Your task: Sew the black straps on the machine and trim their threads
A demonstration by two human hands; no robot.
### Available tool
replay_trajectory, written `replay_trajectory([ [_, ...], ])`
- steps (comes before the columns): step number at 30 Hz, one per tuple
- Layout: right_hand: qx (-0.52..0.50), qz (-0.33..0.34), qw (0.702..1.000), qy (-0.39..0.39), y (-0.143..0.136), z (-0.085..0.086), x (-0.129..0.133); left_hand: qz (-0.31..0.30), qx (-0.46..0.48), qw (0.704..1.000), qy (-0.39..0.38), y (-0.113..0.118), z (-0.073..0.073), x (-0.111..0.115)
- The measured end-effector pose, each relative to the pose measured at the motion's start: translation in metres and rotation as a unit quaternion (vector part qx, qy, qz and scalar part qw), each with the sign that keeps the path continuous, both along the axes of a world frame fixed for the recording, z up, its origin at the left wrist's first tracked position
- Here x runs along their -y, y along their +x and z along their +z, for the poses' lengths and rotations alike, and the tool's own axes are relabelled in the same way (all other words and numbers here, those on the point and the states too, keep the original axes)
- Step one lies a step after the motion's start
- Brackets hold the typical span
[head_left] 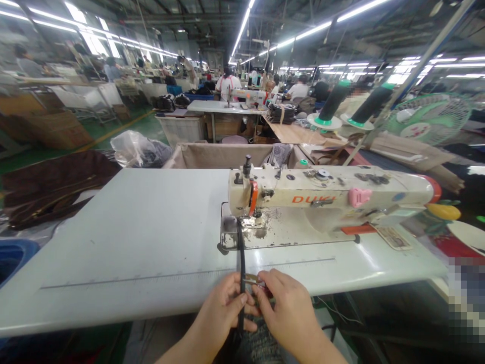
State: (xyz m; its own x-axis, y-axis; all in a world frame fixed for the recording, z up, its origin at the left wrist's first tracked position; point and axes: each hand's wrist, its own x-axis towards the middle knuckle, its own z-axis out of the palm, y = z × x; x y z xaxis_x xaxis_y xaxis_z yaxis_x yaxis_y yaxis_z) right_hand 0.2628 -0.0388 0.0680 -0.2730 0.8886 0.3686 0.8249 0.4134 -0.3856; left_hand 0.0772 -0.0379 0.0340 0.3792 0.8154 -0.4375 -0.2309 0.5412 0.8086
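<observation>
Black strap (241, 250) is routed from beneath the needle end of the sewing machine (329, 197) toward the operator, crosses the near edge of the white desk (151, 217) and passes through the left hand (222, 306). From my position in the room, the left hand is clamped on the strap, thumb on the near side and fingers curled around it; the strap's lower end continues below this hand. The right hand (288, 306) is just beside the left; its thumb and forefinger are pinched together on a small metal tool (250, 279). The tool points from the right hand toward the strap; whether the two touch, I cannot tell. Its shape is partly covered by the fingers.

Just ahead of both hands, a printed scale (159, 277) runs across the desk. The machine stands farther ahead, its needle end in line with the left hand and its body extending to the right of the right hand. A pink clip (359, 197) is attached to the machine's front face. Ahead and right of the right hand, beyond the machine, two black thread cones (335, 101) stand tilted, with a green fan (432, 121) farther right. Well to the left of the left hand is a blue bin (17, 253).
</observation>
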Motion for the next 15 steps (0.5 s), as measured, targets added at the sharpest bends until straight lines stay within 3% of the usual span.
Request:
replay_trajectory([
  [8, 0.04, 0.004, 0.999, 0.035, -0.0025, 0.0027, 0.0008, -0.006, -0.01, 1.0, 0.01, 0.0028, 0.0089, 0.0001],
  [15, 0.064, 0.021, 0.995, 0.068, -0.0025, 0.005, 0.0013, -0.012, -0.003, 1.0, 0.003, 0.0002, -0.0002, 0.0001],
])
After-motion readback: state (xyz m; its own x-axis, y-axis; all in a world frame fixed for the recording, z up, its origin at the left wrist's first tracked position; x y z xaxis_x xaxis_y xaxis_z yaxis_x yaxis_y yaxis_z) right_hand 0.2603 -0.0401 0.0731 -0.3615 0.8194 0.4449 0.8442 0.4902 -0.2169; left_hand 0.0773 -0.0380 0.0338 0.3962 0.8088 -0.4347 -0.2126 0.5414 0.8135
